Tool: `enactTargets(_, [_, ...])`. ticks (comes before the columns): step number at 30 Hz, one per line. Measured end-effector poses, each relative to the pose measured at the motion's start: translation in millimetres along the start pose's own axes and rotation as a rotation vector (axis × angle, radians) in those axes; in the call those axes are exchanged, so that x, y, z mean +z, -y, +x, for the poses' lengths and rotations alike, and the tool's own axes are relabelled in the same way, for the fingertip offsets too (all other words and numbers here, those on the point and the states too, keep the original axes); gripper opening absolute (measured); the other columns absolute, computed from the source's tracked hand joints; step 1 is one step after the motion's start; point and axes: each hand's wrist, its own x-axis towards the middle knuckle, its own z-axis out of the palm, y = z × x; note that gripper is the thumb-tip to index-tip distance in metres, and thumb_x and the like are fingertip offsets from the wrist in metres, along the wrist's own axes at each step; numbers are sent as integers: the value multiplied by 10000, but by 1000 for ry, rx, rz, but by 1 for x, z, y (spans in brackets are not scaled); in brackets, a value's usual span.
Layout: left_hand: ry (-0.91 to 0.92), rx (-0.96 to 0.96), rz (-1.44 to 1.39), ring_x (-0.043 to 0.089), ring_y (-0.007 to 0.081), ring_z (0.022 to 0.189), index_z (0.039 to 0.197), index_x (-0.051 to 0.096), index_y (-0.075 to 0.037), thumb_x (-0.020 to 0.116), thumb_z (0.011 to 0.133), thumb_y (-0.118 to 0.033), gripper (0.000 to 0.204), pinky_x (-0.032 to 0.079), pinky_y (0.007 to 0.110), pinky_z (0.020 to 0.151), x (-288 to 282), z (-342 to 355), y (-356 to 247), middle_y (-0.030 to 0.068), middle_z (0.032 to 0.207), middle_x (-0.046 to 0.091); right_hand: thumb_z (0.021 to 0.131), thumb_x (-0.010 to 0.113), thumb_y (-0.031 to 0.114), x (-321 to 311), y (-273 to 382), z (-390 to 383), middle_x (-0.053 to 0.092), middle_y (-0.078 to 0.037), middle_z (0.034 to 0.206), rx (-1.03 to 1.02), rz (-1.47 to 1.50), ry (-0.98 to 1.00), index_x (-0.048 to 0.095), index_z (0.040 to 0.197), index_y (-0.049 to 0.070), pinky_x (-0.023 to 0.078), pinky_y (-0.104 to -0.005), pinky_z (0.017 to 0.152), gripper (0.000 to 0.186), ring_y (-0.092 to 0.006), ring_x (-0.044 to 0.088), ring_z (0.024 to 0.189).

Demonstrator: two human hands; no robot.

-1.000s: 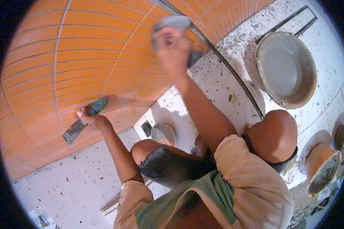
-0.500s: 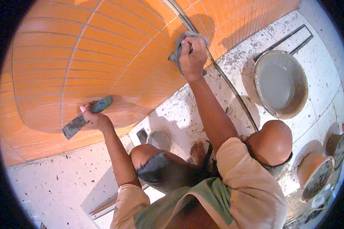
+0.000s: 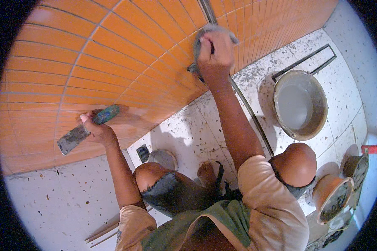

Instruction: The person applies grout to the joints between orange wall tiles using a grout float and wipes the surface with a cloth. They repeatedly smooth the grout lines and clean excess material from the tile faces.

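At about one o'clock in the view, a grey cloth (image 3: pixel 211 28) is pressed to the orange tiled wall (image 3: pixel 151 37) under the curled fingers of the right hand (image 3: pixel 217 52); it seems soft, light and perhaps slippery with damp, best gripped bunched at its middle. At nine o'clock, a putty knife (image 3: pixel 73 139) is grasped by the left hand (image 3: pixel 99 133) where blade meets handle, its blade aimed at eight o'clock; it is judged light and stiff, most securely held by the green-blue handle toward two o'clock.
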Motion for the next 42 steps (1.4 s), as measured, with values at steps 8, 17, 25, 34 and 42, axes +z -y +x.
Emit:
enactTargets(8, [34,-27,-66,560,187,725,854,528,-43,585,978,-274,268,500,333,699,2,5,-6,80,803,569,849,664,12,-29,-40,-66,641,-149,859,132,-250,163,629,862,19,511,-400,742,38,-323,635,825])
enactTargets(17, [68,-55,-85,550,180,771,853,531,-29,577,976,-256,263,477,321,744,-20,16,23,87,824,573,865,717,82,-12,31,-10,661,-125,843,86,-57,101,658,856,26,513,-372,692,82,-297,644,776])
enactTargets(25, [150,-6,115,565,184,762,833,551,-27,529,987,-341,351,469,319,741,-14,12,16,80,795,595,864,727,103,-22,-5,-75,667,-111,768,577,40,75,687,893,-1,517,-337,690,115,-239,648,708])
enactTargets(34, [83,-75,158,565,209,814,821,561,-19,408,1006,-470,511,483,344,767,-6,11,4,95,837,591,980,593,187,28,43,86,433,-289,1391,-290,-320,-33,500,1332,-64,311,-503,1089,442,-437,398,1309])
enactTargets(42, [-18,-14,14,574,229,844,851,587,8,566,972,-364,392,491,362,811,-7,9,6,107,884,600,1020,468,200,11,-18,-26,453,-313,1430,138,-65,12,501,1328,-103,301,-459,1145,434,-418,421,1363])
